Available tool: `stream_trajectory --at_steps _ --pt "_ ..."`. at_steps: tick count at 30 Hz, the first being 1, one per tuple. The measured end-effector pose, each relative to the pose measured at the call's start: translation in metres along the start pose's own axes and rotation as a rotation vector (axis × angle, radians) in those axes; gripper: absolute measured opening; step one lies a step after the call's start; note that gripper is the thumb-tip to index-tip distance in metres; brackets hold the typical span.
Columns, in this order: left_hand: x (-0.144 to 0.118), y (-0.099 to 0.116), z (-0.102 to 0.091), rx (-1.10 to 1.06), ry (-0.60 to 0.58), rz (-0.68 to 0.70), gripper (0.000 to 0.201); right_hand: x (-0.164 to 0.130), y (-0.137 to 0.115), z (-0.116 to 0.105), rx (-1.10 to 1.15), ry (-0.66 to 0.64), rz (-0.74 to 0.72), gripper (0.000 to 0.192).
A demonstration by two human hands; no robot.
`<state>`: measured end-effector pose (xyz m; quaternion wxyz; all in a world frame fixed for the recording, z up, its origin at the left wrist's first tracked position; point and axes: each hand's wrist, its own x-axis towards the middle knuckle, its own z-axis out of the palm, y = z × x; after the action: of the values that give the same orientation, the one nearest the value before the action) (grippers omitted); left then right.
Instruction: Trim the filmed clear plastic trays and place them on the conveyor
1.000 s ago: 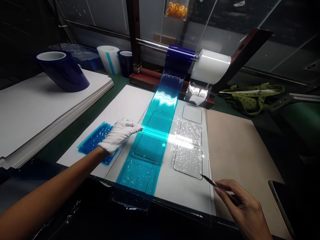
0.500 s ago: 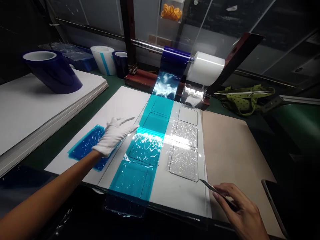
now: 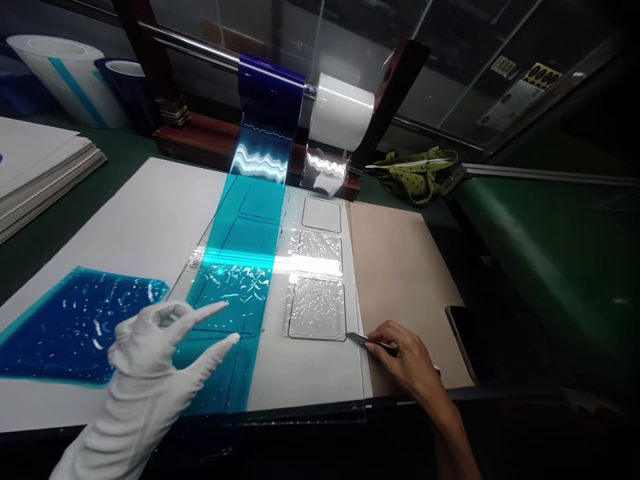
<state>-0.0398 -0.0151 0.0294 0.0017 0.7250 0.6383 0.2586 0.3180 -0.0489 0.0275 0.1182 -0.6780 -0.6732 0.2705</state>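
Far-left rolls: a white roll (image 3: 70,77) with a blue stripe and a dark blue roll (image 3: 127,90) stand at the worktop's back left corner.
Paper stack: white sheets (image 3: 40,173) lie at the left edge.
Blue sheet: a wrinkled blue sheet (image 3: 75,323) lies on white paper (image 3: 145,213) near the front left.
Left hand: the gloved left hand (image 3: 150,347) is open, fingers spread, above the front end of the blue film (image 3: 240,267); touching or not, I cannot tell.
Blue film: it runs from the blue roll (image 3: 270,90) on the back rail down over the clear tray's (image 3: 305,370) left column.
Tray pockets: the right column holds crinkled clear pieces (image 3: 316,308) in its two front pockets; the back pocket (image 3: 321,215) looks plain.
White roll: a second roll (image 3: 340,110) sits beside the blue one.
Right hand: the right hand (image 3: 407,357) pinches a thin blade (image 3: 367,341), its tip at the front right corner of the nearest clear piece.
Board: brown board (image 3: 400,267) lies right of the tray.
Bag: a green bag (image 3: 415,173) lies behind the board.
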Motion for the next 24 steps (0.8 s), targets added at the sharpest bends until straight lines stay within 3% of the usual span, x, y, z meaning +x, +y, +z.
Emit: stream_trajectory --at_steps 3,6,10,16,20,24 --pt "-0.007 0.004 0.008 -0.003 0.046 0.095 0.033 0.006 -0.004 0.002 0.038 -0.038 -0.030 0.014" --pt "-0.010 0.012 0.010 0.024 0.029 0.083 0.035 0.012 -0.007 0.002 0.080 -0.074 -0.052 0.011" --pt "-0.016 0.027 0.016 0.232 0.000 0.113 0.040 0.016 -0.010 -0.001 0.170 -0.125 -0.066 0.011" --pt "-0.029 0.045 0.046 0.491 0.204 0.293 0.045 0.020 -0.007 -0.007 0.380 -0.175 -0.064 0.017" --pt "-0.018 0.047 0.054 0.654 0.305 0.535 0.051 0.024 -0.001 -0.005 0.409 -0.178 -0.070 0.020" --pt "-0.001 0.044 0.051 0.630 0.356 0.615 0.082 0.025 0.001 -0.002 0.388 -0.174 -0.078 0.022"
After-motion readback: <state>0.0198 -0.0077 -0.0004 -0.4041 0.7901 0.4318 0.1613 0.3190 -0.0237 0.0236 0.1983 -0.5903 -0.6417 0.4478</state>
